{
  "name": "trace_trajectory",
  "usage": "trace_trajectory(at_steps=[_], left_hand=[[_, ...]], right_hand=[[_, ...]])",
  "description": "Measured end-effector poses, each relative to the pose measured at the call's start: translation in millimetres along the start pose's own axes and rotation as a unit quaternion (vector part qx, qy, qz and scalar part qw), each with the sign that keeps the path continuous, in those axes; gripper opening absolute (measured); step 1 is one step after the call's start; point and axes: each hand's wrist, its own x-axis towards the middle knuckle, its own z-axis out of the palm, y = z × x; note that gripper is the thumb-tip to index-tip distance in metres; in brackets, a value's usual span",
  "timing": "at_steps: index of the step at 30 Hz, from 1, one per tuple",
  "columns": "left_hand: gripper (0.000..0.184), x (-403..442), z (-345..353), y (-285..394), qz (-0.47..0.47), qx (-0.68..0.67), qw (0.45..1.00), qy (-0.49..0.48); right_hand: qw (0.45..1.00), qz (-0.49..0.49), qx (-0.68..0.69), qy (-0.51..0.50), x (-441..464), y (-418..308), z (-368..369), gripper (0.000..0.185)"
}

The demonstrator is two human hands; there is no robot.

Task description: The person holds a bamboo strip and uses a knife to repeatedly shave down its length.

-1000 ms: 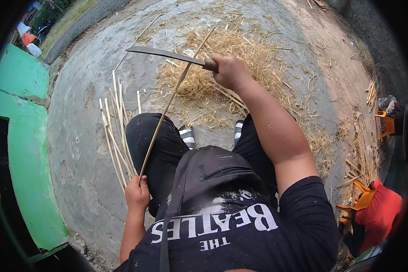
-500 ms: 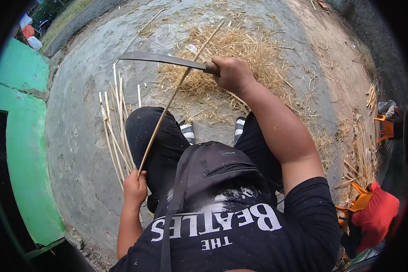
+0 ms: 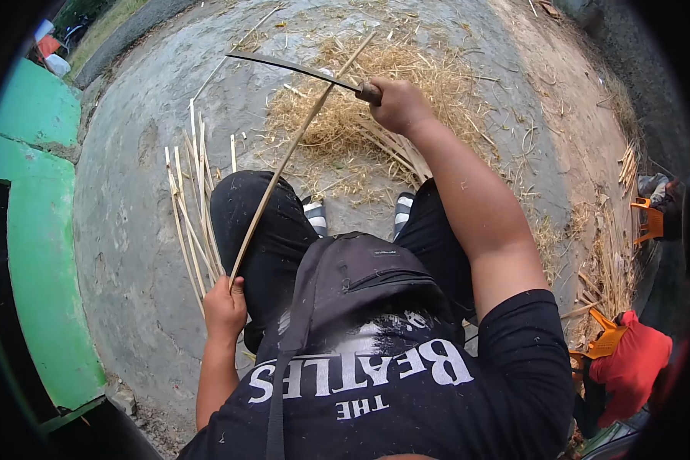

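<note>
My left hand (image 3: 226,308) is closed around the lower end of a long, thin bamboo strip (image 3: 278,172), which slants up and away over my left thigh. In my right hand (image 3: 401,106) is the wooden handle of a long machete (image 3: 291,67), its dark blade pointing left. The blade meets the strip near the strip's far end; its edge looks very narrow from here. Several pale strips (image 3: 201,184) lean beside my left knee. Beyond my feet lies a heap of curled shavings (image 3: 414,80), with more strips (image 3: 395,149) by my right knee.
A green wall (image 3: 42,261) stands to the left. On the right, a person in a red shirt (image 3: 629,360) sits on an orange chair (image 3: 607,337), near another orange chair (image 3: 652,222). Strips and scraps (image 3: 606,261) cover the ground there. A dark bag (image 3: 360,268) lies across my front.
My right hand has moved slightly away and to the right, and the machete blade has turned so that it appears thinner, its tip farther away. My left hand still holds the strip.
</note>
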Motion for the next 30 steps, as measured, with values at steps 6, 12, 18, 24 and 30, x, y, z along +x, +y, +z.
trace_trajectory(at_steps=[6, 12, 18, 24, 30], left_hand=[[0.052, 7.8, -8.3, -5.1, -0.001, 0.026, 1.0, -0.017], [0.049, 6.8, -2.5, -4.6, 0.012, 0.006, 1.0, 0.008], [0.048, 7.1, -8.7, -2.5, 0.008, 0.029, 1.0, -0.001], [0.049, 7.0, 5.3, -15.7, 0.01, -0.002, 1.0, -0.009], [0.05, 9.3, -5.1, -6.2, -0.016, 0.001, 1.0, -0.018]], right_hand=[[0.999, -0.03, -0.038, 0.008, 1.1, -10.4, 0.3, 0.009], [0.996, 0.038, -0.071, 0.027, 16.1, 21.6, -4.5, 0.011], [0.999, 0.04, -0.037, -0.001, 14.1, 18.9, -11.3, 0.01], [0.994, -0.084, -0.011, 0.076, 5.7, 6.2, -7.9, 0.009], [0.995, 0.087, -0.035, 0.031, 16.3, 28.5, -17.8, 0.012]])
